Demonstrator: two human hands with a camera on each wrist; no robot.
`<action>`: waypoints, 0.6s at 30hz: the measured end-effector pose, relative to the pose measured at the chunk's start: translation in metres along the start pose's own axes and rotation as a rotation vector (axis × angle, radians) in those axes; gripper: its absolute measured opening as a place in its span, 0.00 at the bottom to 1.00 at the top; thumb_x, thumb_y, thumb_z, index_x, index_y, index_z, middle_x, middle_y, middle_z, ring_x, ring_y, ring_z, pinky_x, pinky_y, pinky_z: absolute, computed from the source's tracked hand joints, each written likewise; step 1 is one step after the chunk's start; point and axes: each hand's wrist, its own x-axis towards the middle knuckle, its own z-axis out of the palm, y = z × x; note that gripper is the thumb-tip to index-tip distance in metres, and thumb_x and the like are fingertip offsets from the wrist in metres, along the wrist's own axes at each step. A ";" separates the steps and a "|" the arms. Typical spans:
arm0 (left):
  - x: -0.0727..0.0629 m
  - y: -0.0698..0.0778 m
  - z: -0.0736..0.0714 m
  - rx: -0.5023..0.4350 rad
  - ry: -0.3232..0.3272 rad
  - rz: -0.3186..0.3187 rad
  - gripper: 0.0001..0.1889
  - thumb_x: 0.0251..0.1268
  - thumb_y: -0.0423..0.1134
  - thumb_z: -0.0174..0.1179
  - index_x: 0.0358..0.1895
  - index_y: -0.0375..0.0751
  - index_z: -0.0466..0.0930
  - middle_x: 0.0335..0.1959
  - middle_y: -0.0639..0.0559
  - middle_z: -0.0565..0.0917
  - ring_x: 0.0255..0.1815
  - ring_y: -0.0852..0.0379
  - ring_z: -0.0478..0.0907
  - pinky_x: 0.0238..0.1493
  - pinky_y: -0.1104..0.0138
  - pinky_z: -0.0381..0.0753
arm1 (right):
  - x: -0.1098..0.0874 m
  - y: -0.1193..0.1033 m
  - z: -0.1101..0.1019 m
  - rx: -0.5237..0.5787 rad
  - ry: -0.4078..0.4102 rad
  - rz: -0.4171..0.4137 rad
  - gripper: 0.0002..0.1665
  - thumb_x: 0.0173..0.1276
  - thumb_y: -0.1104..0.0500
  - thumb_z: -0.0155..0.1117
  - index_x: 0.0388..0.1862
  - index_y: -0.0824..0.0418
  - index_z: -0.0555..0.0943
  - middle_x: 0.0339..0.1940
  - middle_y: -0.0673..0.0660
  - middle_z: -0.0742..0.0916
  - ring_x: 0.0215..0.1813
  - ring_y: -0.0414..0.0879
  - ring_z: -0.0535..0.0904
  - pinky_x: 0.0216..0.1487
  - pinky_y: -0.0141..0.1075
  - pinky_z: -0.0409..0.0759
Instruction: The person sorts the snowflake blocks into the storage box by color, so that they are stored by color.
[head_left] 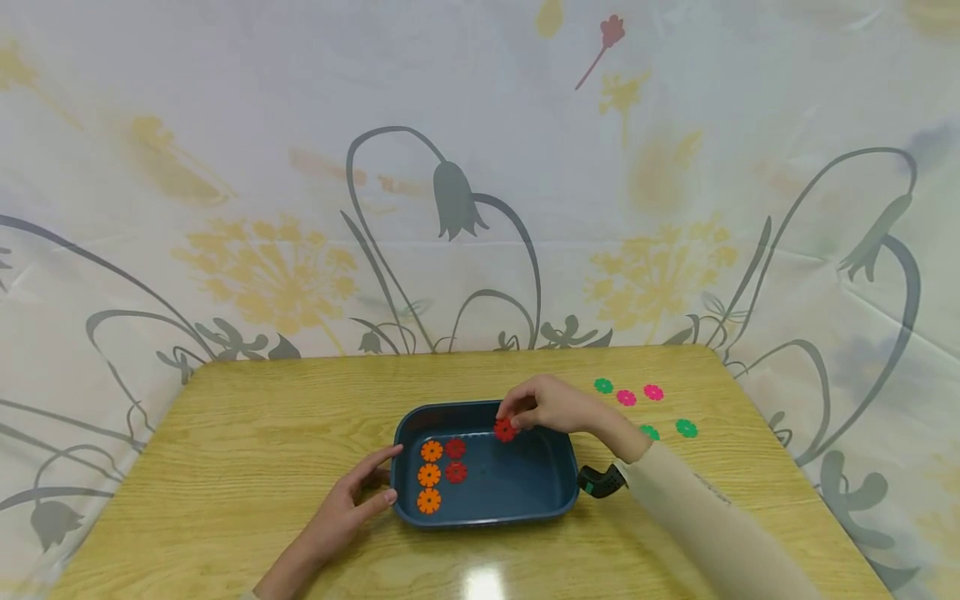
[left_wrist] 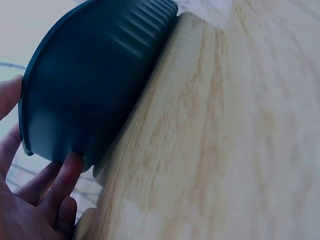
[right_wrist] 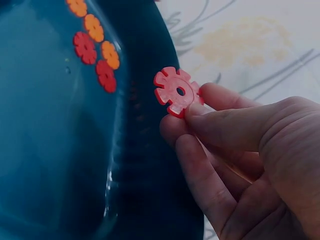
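Observation:
A dark blue plastic tray (head_left: pixel 517 492) stands on the wooden table. My right hand (head_left: pixel 551 404) is over its back right part, pinching a red notched flower-shaped disc (right_wrist: pixel 170 89) between thumb and fingers. In the tray's left part lie a column of orange discs (head_left: pixel 429 475) and, beside it, two red discs (head_left: pixel 456 472). At the tray's left end, my left hand (head_left: pixel 347 500) has its thumb and fingertips against the rim and outer wall. The left wrist view shows a fingertip pressed to the tray's outer wall (left_wrist: pixel 75 100).
Right of the tray, several green discs (head_left: pixel 686 428) and pink discs (head_left: pixel 653 392) lie on the table (head_left: pixel 247 467), partly behind my right forearm. A black device (head_left: pixel 602 481) is at my right wrist. A flower-printed cloth (head_left: pixel 480 275) hangs behind the table.

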 end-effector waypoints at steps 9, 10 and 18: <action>0.000 0.002 0.001 -0.011 0.007 -0.041 0.27 0.67 0.33 0.54 0.69 0.41 0.61 0.62 0.38 0.68 0.53 0.42 0.72 0.46 0.66 0.74 | 0.013 -0.003 0.009 -0.012 -0.032 -0.016 0.10 0.63 0.65 0.63 0.42 0.53 0.84 0.35 0.47 0.85 0.35 0.42 0.80 0.37 0.35 0.78; 0.000 0.002 0.001 -0.010 0.008 -0.043 0.27 0.67 0.33 0.54 0.69 0.41 0.61 0.62 0.38 0.68 0.53 0.42 0.72 0.46 0.66 0.74 | 0.014 -0.003 0.009 -0.017 -0.037 -0.021 0.11 0.63 0.65 0.63 0.42 0.53 0.84 0.35 0.46 0.85 0.35 0.41 0.80 0.37 0.35 0.79; -0.001 0.000 0.001 -0.010 0.004 -0.028 0.27 0.68 0.32 0.53 0.70 0.40 0.60 0.62 0.38 0.67 0.53 0.41 0.72 0.47 0.66 0.73 | 0.025 0.000 0.016 -0.035 -0.054 -0.047 0.12 0.62 0.67 0.64 0.41 0.52 0.84 0.34 0.46 0.85 0.33 0.40 0.80 0.35 0.35 0.79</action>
